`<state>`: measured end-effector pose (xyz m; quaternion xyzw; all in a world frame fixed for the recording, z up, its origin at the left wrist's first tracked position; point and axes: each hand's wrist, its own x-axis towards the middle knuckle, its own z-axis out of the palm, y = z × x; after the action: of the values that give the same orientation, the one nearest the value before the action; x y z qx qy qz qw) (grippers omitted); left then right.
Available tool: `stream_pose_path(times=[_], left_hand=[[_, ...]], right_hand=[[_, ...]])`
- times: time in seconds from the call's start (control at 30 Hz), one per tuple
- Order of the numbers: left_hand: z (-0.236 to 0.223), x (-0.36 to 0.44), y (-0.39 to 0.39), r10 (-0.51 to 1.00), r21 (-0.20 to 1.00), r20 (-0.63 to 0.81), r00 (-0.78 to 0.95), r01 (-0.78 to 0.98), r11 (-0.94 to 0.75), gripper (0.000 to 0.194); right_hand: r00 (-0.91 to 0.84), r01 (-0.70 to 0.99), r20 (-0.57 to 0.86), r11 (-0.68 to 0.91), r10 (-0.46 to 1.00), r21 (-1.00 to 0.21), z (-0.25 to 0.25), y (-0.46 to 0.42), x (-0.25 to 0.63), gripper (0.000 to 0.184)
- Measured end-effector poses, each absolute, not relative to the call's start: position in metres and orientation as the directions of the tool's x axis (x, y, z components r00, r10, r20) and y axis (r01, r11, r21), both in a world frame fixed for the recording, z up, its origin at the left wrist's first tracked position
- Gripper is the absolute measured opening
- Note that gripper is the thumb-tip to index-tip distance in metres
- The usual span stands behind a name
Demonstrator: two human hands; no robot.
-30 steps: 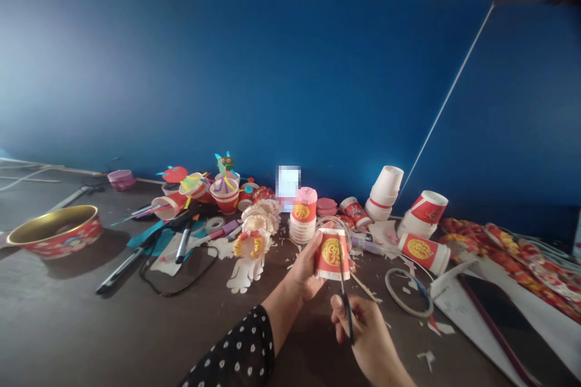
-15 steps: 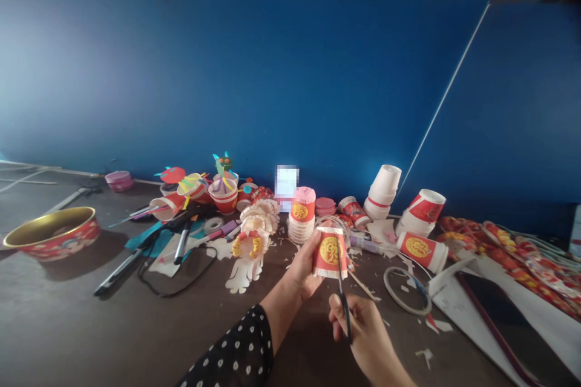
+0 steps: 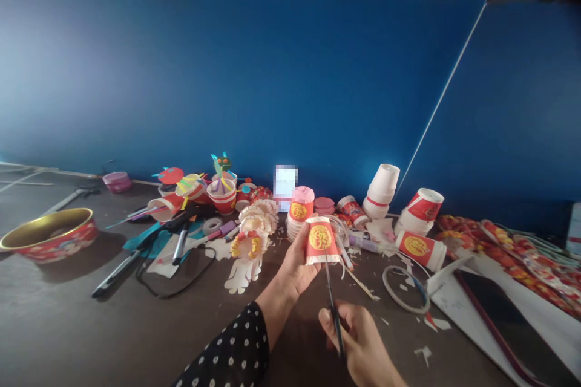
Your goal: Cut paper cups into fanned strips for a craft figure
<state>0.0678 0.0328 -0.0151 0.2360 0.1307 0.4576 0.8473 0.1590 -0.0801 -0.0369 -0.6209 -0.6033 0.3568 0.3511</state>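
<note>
My left hand (image 3: 297, 263) is closed round the left side of a red and white paper cup (image 3: 321, 242) with a yellow printed emblem, held above the table. In my right hand (image 3: 356, 338) is a pair of black-handled scissors (image 3: 332, 302), gripped from below. Their blades point up and overlap the front of the cup near its lower edge. Whether the blades are inside the paper I cannot tell. Behind the cup stands a stack of paper cups with a pink top (image 3: 302, 202).
Left lie a round gold-lined tin (image 3: 49, 236), a glue gun (image 3: 122, 266) with a looping cord and several decorated cups (image 3: 222, 196). Right are stacked white cups (image 3: 381, 190), a tape ring (image 3: 405, 290), a phone (image 3: 508, 320) and paper scraps (image 3: 424, 355). A blue partition (image 3: 254, 78) stands behind.
The cup in my left hand has shifted slightly left and up and tilted. My right hand with the scissors has moved a little left and down, the blades now lower on the cup.
</note>
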Motion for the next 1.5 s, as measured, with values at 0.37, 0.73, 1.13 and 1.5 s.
stream_pose_path(times=[0.37, 0.73, 1.13, 1.5], left_hand=[[-0.0207, 0.0701, 0.0338, 0.848, 0.49, 0.028, 0.53, -0.746, 0.45, 0.046], [-0.0241, 0.0727, 0.0344, 0.861, 0.466, 0.027, 0.507, -0.769, 0.438, 0.048], [-0.0218, 0.0717, 0.0323, 0.866, 0.509, 0.035, 0.499, -0.755, 0.414, 0.044], [-0.023, 0.0716, 0.0329, 0.872, 0.538, 0.002, 0.489, -0.735, 0.411, 0.043]], right_hand=[[0.048, 0.512, -0.009, -0.032, 0.999, -0.858, -0.0366, -0.0801, 0.1578, 0.051], [0.061, 0.484, 0.015, -0.016, 0.998, -0.875, -0.0346, -0.0805, 0.1586, 0.051], [0.057, 0.442, -0.007, -0.032, 0.998, -0.896, -0.0294, -0.0806, 0.1567, 0.049], [0.061, 0.412, -0.007, -0.032, 0.998, -0.91, -0.0341, -0.0798, 0.1579, 0.049]])
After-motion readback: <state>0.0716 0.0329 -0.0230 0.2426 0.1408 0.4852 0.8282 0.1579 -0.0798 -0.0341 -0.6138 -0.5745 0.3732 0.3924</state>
